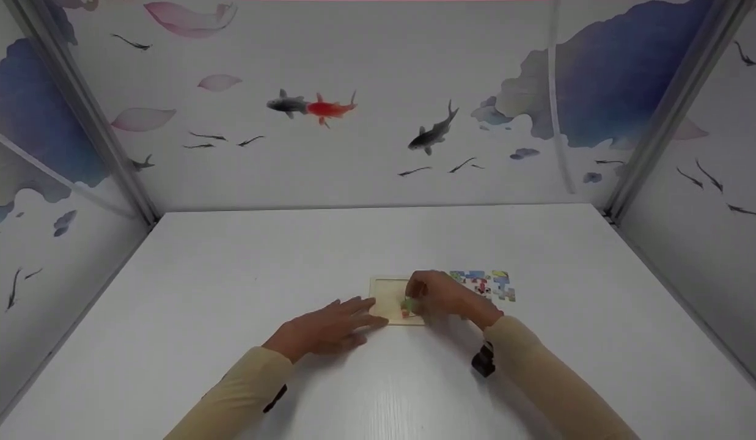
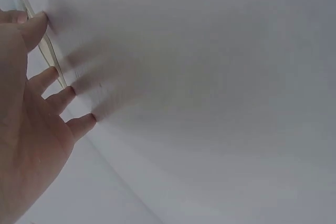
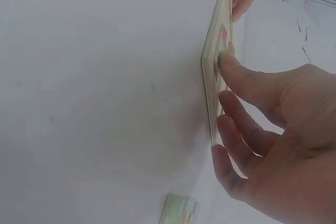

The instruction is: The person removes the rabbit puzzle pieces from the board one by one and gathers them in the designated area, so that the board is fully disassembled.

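Observation:
A shallow wooden puzzle tray (image 1: 387, 291) lies flat on the white table. My left hand (image 1: 330, 327) is spread palm down at its left side; the thumb and a fingertip touch the frame, while the other fingertips rest on or near the table. Over the right half of the tray, my right hand (image 1: 444, 294) has curled fingers and holds a small green and red jigsaw piece (image 1: 406, 309) low against the tray floor. In the right wrist view, the thumb (image 3: 252, 82) presses at the piece and the other fingers bend by the tray's edge (image 3: 208, 61). The hand partly hides the piece.
Several loose jigsaw pieces (image 1: 503, 287) lie to the right of the tray, partly behind the right hand. White panels (image 1: 365, 165) printed with fish and petals stand around the table (image 1: 243, 256) at the back and sides.

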{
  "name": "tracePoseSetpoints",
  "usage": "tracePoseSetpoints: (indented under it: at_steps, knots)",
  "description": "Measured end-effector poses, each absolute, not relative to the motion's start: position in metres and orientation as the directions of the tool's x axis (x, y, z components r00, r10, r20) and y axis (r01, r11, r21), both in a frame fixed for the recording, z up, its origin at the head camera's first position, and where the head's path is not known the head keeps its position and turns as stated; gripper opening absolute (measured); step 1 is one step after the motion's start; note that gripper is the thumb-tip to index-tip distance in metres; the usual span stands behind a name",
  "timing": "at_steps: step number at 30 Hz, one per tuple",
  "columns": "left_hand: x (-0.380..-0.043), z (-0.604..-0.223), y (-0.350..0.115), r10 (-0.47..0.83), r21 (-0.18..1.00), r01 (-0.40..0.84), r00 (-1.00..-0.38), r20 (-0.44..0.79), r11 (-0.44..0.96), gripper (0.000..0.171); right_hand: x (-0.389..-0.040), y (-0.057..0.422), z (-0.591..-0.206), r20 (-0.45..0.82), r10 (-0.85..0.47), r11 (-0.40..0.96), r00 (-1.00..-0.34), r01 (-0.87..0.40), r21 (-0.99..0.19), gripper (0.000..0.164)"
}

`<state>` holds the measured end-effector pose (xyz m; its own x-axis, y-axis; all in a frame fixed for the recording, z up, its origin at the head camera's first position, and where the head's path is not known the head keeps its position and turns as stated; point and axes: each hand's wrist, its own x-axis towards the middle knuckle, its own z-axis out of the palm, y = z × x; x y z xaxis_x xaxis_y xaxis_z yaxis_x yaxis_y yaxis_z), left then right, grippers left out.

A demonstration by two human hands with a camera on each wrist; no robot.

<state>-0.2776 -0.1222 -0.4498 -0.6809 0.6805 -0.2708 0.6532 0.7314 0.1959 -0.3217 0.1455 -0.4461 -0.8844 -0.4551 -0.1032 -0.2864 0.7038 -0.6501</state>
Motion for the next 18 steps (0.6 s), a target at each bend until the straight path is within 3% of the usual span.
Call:
tracePoseSetpoints:
  at_steps: [9, 18]
  knots:
    - [-0.276, -0.449, -0.119, 0.659, 0.166, 0.643, -0.690, -0.301, 0.748, 0.053, -0.319, 0.161, -0.439, 0.000, -0.494, 0.615, -0.869, -0.350, -0.707, 0.010]
    - [-0.275, -0.449, -0.121, 0.662, 0.151, 0.651, -0.686, -0.302, 0.744, 0.053, -0.309, 0.203, -0.417, 0.037, -0.427, 0.622, -0.904, -0.322, -0.714, 0.011]
